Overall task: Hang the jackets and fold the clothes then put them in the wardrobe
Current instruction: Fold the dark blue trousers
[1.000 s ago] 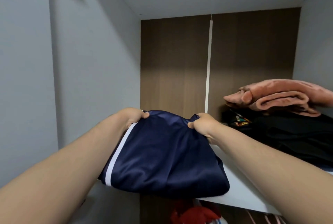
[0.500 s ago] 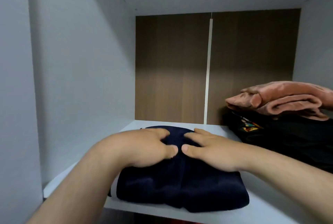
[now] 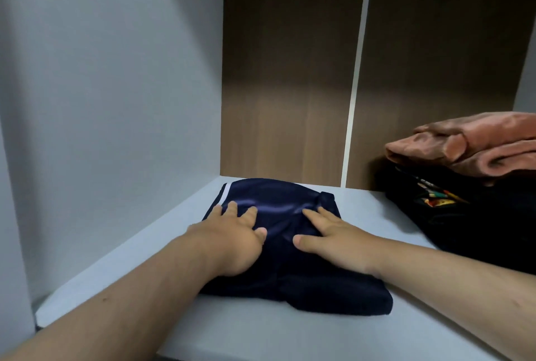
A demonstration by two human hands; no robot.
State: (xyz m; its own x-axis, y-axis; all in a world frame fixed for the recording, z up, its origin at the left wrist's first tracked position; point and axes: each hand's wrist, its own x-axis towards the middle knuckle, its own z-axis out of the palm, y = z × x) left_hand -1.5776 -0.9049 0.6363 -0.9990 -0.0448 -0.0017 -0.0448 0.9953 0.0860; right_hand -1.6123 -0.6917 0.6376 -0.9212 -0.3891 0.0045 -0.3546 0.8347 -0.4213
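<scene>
A folded navy garment (image 3: pixel 293 282) with a white side stripe lies flat on the white wardrobe shelf (image 3: pixel 261 331), left of centre. My left hand (image 3: pixel 232 238) rests palm down on its left half, fingers spread. My right hand (image 3: pixel 333 238) lies flat on its right half, fingers spread toward the back. Neither hand grips the cloth; both press on top of it.
At the right of the shelf a folded black garment (image 3: pixel 478 230) with a colourful print carries a folded pink garment (image 3: pixel 475 143). The grey side wall (image 3: pixel 116 99) closes the left; a brown wood back panel (image 3: pixel 290 84) stands behind.
The navy garment went from held in the air in both hands to lying on the shelf, pushed further back. My hands have spread flat on top of it.
</scene>
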